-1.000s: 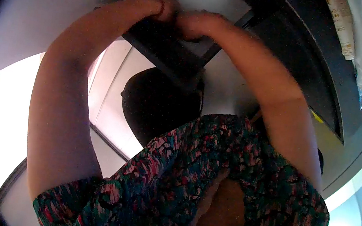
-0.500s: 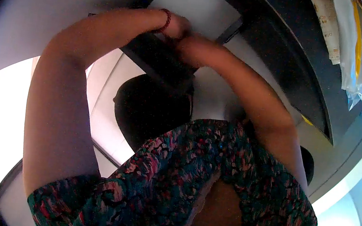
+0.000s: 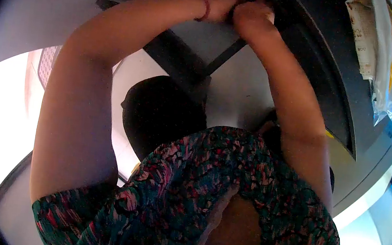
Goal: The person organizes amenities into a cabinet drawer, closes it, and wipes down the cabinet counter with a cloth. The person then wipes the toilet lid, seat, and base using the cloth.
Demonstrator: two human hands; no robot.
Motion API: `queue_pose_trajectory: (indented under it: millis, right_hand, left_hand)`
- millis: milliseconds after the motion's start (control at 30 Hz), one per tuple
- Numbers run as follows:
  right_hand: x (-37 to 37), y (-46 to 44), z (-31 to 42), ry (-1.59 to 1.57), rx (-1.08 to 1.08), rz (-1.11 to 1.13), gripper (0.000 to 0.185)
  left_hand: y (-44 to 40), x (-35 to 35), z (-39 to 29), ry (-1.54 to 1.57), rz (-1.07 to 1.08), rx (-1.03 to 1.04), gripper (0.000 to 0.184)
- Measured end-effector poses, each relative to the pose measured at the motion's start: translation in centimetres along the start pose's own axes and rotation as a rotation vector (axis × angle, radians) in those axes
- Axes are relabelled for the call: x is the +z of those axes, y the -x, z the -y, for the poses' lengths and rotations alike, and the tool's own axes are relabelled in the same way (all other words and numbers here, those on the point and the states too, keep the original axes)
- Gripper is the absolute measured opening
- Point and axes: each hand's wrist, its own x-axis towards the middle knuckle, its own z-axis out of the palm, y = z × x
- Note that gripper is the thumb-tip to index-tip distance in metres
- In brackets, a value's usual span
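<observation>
Both of my hands meet at the top of the view, by the inner edge of a black frame (image 3: 179,57). My left hand (image 3: 221,5), with a dark red beaded bracelet (image 3: 204,8) at its wrist, reaches in from the left. Its fingers look closed against something dark at the frame's upper corner. Right beside it, my right hand (image 3: 255,18) is curled, its fingers bent inward. Whatever lies between the two hands is too dark and small to make out. Pale grey surface shows through the frame's opening.
A broad black curved panel (image 3: 319,74) runs down the right side. Clear plastic packaging (image 3: 387,77) and a printed paper strip (image 3: 360,40) lie at the upper right, near blue lights. My dark-clad knee (image 3: 162,118) is below the frame.
Both hands have moved up and to the right, from over the frame's lower bar to its upper corner. The lower bars and their corner now show uncovered.
</observation>
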Motion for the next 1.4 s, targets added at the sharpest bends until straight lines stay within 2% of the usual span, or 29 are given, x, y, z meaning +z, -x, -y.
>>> queue_pose_trajectory:
  millis: [100,133,267,333,367,433,467,500,567,600,667,733,800,833,867,900,967,1000,1033,1100,1133,1200,1233,1267,1300,1333,1367,1400]
  right_hand:
    - [0.4,-0.1,0.7,-0.02,0.026,0.032,0.027]
    - [0.4,0.1,0.7,0.01,0.037,0.024,0.028]
    - [0.6,0.3,0.5,0.028,0.024,0.072,0.028]
    - [-0.1,1.2,1.8,0.19,-0.073,0.186,0.024]
    - [0.0,1.6,2.3,0.194,-0.074,0.191,0.024]
    - [1.1,1.9,3.2,0.018,-0.169,0.111,0.021]
    - [2.7,2.0,3.6,-0.143,-0.304,0.076,0.02]
    - [4.3,2.0,4.1,-0.305,-0.44,0.038,0.019]
    - [4.7,1.7,6.0,-0.305,-0.377,0.111,0.019]
    - [5.0,1.5,6.7,-0.303,-0.311,0.184,0.02]
    - [6.4,0.1,6.7,-0.316,-0.33,0.132,0.019]
    - [5.5,-0.3,6.9,-0.325,-0.352,0.079,0.019]
    - [3.6,0.2,7.9,-0.531,-0.339,-0.014,0.017]
    - [3.9,0.0,8.6,-0.536,-0.357,-0.026,0.017]
    - [4.8,-0.5,9.4,-0.523,-0.284,-0.117,0.015]
    - [5.1,-0.7,9.9,-0.504,-0.211,-0.203,0.013]
    - [4.7,-1.4,8.7,-0.438,-0.158,-0.229,0.013]
    - [4.1,-1.5,7.7,-0.367,-0.098,-0.241,0.013]
    - [3.3,-1.8,6.7,-0.367,-0.098,-0.246,0.013]
    - [1.7,-2.9,4.6,-0.277,0.039,-0.196,0.031]
    - [2.0,-3.5,3.6,-0.283,0.043,-0.203,0.031]
    - [2.9,-4.5,2.6,-0.16,0.062,-0.358,0.058]
    - [3.0,-5.2,2.7,-0.163,0.059,-0.351,0.058]
    - [3.3,-5.7,3.0,-0.164,0.092,-0.326,0.065]
    - [3.7,-6.3,3.2,-0.166,0.13,-0.299,0.072]
    - [4.1,-7.0,3.1,-0.169,0.136,-0.289,0.072]
    - [4.4,-7.8,2.7,-0.161,0.048,-0.34,0.07]
    - [4.6,-8.1,2.6,-0.153,-0.047,-0.39,0.067]
  left_hand:
    - [-1.8,0.0,1.9,-0.086,0.06,0.009,0.029]
    - [-2.1,-0.3,1.4,-0.108,0.155,-0.06,0.028]
    - [-1.9,1.1,1.7,-0.091,0.175,-0.025,0.025]
    - [-1.6,1.6,1.9,0.04,0.422,-0.189,0.034]
    - [-1.4,1.7,2.2,0.047,0.42,-0.189,0.034]
    - [-1.2,2.2,4.1,-0.214,0.591,-0.19,0.033]
    - [-1.3,3.3,5.7,-0.453,0.695,-0.152,0.034]
    - [-0.9,3.1,6.0,-0.454,0.694,-0.149,0.034]
    - [-0.2,2.7,6.2,-0.475,1.102,-0.235,0.036]
    - [-0.1,2.6,6.3,-0.478,1.105,-0.233,0.036]
    - [-0.2,2.4,6.6,-0.55,0.939,-0.069,0.024]
    - [-0.7,3.1,8.2,-0.597,0.905,-0.062,0.023]
    - [-0.6,2.1,7.6,-0.636,0.877,-0.072,0.022]
    - [0.4,0.2,4.8,-0.644,0.732,-0.202,0.022]
    - [1.0,-1.1,3.5,-0.648,0.587,-0.321,0.022]
    - [1.2,-1.0,3.9,-0.652,0.585,-0.333,0.022]
    - [1.2,-1.7,4.7,-0.709,0.234,-0.268,0.025]
    - [1.2,-2.7,3.9,-0.691,0.135,-0.301,0.029]
    - [0.9,-2.8,4.2,-0.696,0.132,-0.3,0.029]
    - [-0.2,-2.4,5.4,-0.399,-0.244,-0.218,0.036]
    - [-1.1,-1.5,6.2,-0.376,-0.35,-0.202,0.041]
    - [-2.2,0.2,9.3,-0.46,-0.303,-0.146,0.044]
    - [-2.3,0.8,10.1,-0.545,-0.248,-0.093,0.046]
    - [-2.2,1.7,10.9,-0.646,-0.358,-0.074,0.041]
    - [-2.6,1.6,10.9,-0.64,-0.347,-0.08,0.041]
    - [-3.6,0.6,10.6,-0.646,-0.059,-0.257,0.047]
    - [-4.5,-0.8,10.3,-0.646,0.225,-0.428,0.055]
    - [-4.0,-2.8,8.0,-0.641,0.353,-0.507,0.039]
